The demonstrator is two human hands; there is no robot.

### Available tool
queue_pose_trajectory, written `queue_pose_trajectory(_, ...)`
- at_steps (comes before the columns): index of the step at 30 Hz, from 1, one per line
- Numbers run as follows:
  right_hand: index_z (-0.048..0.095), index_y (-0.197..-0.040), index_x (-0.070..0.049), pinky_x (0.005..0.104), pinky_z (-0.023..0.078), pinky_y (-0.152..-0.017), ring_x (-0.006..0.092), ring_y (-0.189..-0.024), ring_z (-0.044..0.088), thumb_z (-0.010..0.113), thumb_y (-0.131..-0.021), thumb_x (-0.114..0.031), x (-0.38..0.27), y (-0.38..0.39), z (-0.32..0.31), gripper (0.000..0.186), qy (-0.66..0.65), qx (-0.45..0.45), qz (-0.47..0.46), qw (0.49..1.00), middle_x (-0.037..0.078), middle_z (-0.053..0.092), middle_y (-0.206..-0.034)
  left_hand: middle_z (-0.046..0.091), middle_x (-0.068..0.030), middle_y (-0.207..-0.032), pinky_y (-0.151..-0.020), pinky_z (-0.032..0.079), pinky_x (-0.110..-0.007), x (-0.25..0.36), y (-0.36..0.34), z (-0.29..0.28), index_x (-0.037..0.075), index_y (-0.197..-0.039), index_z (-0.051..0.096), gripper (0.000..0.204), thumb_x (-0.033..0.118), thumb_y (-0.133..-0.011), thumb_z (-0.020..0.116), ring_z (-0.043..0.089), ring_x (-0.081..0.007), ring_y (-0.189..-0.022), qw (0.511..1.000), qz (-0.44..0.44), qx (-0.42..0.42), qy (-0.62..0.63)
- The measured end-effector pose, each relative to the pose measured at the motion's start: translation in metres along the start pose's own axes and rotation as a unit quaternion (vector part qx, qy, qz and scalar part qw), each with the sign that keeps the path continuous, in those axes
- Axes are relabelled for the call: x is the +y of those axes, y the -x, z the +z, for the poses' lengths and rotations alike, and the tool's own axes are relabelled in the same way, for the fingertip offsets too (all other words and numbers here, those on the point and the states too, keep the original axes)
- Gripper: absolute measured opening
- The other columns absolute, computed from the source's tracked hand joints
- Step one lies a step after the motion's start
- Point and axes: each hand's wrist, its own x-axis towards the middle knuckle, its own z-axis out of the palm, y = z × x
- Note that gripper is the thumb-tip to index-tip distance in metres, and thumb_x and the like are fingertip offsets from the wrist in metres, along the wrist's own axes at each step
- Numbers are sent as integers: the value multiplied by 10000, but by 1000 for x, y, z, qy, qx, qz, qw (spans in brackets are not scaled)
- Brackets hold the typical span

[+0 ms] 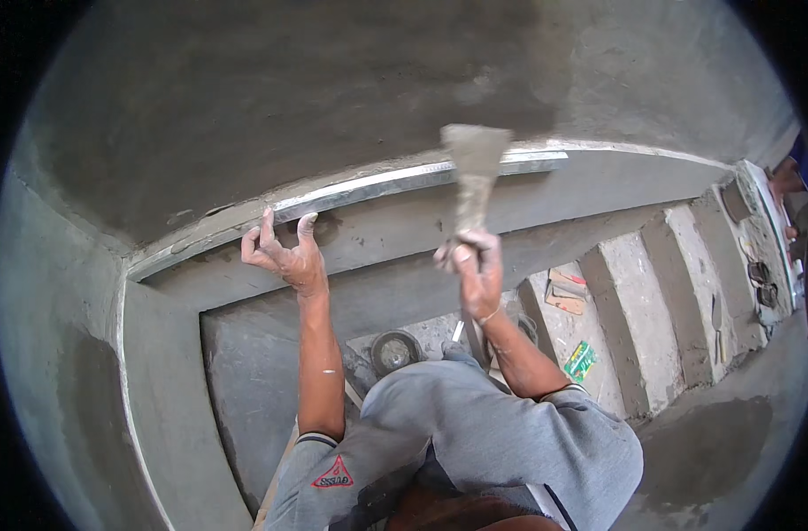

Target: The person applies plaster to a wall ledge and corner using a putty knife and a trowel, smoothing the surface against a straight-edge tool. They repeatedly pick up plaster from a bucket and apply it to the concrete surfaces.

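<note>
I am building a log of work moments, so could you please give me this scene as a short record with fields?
left hand: fingers curled, thumb apart, at the left end of the metal bar; contact unclear
right hand: grips the scraper by its handle, blade up
metal bar: lies lengthwise along the wall
steps: concrete, on the right
on steps: green packet, slim tool
far right: another person's hand

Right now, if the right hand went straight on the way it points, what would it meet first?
The right hand holds a scraper out front, which would likely meet the dark wall first, just past the metal bar it overlaps in view. Depth is unclear.
</note>
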Motion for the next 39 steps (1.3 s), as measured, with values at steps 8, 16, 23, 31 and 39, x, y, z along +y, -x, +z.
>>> queue_pose_trajectory(8,455,-1168,-44,316,463,-853,181,-966,550,484,-959,-88,21,-64,-103,216,137,262,-146,944,120,527,-1093,329,-110,-1127,-879,420,-421,3,1,0,159,-1274,488,662,307,-714,807,396,-276,-1060,1000,-7,-5,-29)
queue_pose_trajectory(16,469,-1161,-48,281,407,-887,133,-969,479,497,-955,-100,38,-90,-138,215,58,324,-144,933,61,506,-1102,334,-115,-1114,-861,405,-425,2,0,5,126,-1236,523,640,379,-713,790,393,-274,-1035,1000,2,9,-17)
queue_pose_trajectory(23,494,-1136,-31,282,430,-857,148,-947,512,497,-935,-53,55,-99,-135,203,67,360,-145,919,64,536,-1051,337,-92,-1143,-794,424,-374,-4,-2,-7,154,-1263,510,637,153,-704,815,409,-253,-1060,1000,-10,-12,-24)
queue_pose_trajectory(31,529,-1132,34,326,458,-861,208,-949,563,565,-912,-149,74,-84,-173,289,254,385,-145,875,125,580,-1070,338,-99,-1111,-860,431,-372,-2,-3,-3,118,-1223,523,636,213,-677,834,402,-255,-1035,1000,5,-7,8)
queue_pose_trajectory(39,498,-1144,47,308,496,-786,210,-911,577,574,-909,-103,60,-100,-159,289,46,367,-179,912,149,574,-1062,324,-127,-1101,-876,410,-392,-1,1,-8,117,-1231,518,593,104,-704,789,393,-266,-1006,1000,-16,-15,15)
